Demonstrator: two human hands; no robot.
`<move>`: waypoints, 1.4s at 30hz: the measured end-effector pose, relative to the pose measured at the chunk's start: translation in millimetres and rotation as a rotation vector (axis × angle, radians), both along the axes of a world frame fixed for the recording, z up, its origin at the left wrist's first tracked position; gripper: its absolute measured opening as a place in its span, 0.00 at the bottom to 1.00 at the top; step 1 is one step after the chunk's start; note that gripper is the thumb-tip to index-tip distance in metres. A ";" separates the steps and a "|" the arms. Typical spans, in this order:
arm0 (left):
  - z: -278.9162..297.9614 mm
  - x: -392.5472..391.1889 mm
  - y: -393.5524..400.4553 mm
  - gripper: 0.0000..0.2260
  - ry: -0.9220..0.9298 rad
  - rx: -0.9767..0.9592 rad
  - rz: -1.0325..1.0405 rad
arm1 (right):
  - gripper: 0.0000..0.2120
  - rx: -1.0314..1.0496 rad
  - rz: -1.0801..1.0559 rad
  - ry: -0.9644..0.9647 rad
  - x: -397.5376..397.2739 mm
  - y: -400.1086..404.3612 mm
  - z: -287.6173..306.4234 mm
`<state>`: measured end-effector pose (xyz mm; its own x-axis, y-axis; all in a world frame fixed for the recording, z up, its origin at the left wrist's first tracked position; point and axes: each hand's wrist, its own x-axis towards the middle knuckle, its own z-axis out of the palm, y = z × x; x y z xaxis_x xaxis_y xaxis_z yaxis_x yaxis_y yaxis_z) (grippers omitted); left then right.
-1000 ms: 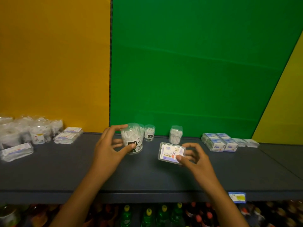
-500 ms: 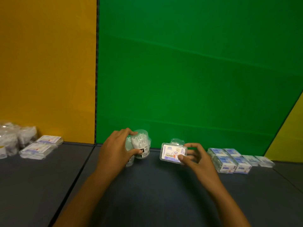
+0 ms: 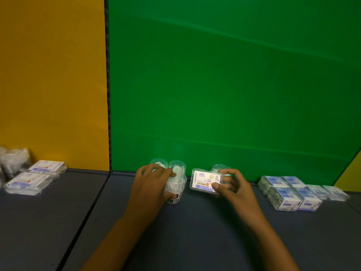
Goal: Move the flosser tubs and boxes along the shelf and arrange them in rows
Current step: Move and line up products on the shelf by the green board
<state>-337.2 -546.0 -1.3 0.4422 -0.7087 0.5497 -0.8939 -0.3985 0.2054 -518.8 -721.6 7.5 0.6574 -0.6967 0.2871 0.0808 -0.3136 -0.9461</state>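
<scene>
My left hand (image 3: 151, 183) wraps a clear flosser tub (image 3: 175, 187) just left of the flat flosser box (image 3: 207, 180) my right hand (image 3: 232, 185) pinches above the shelf (image 3: 195, 231), and crowding the tubs could topple them.

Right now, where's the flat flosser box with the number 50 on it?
The flosser box is centre-frame, pinched in the right hand, just right of the clear tubs.

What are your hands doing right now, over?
Left hand gripping clear round flosser tub beside two more tubs. Right hand holding flat clear flosser box off dark shelf. Nothing blocking stacked boxes on the right.
</scene>
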 end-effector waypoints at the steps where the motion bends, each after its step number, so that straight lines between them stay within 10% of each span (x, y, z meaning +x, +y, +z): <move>1: -2.5 0.7 -0.7 0.25 0.002 0.008 0.002 | 0.16 0.001 0.002 0.002 1.1 0.4 -0.2; 20: 23.8 -29.4 -10.9 0.18 0.001 -0.059 -0.113 | 0.16 -0.011 -0.093 0.005 -61.4 -8.5 10.0; 42: 42.6 -289.7 -76.1 0.22 -0.041 0.087 -0.282 | 0.14 -0.095 -0.368 -0.079 -363.8 -26.7 26.7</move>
<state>-626.9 -622.1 41.3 0.1998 -0.8456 0.4950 -0.9787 -0.1477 0.1427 -882.5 -748.3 34.2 0.3419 -0.8497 0.4015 0.0181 -0.4212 -0.9068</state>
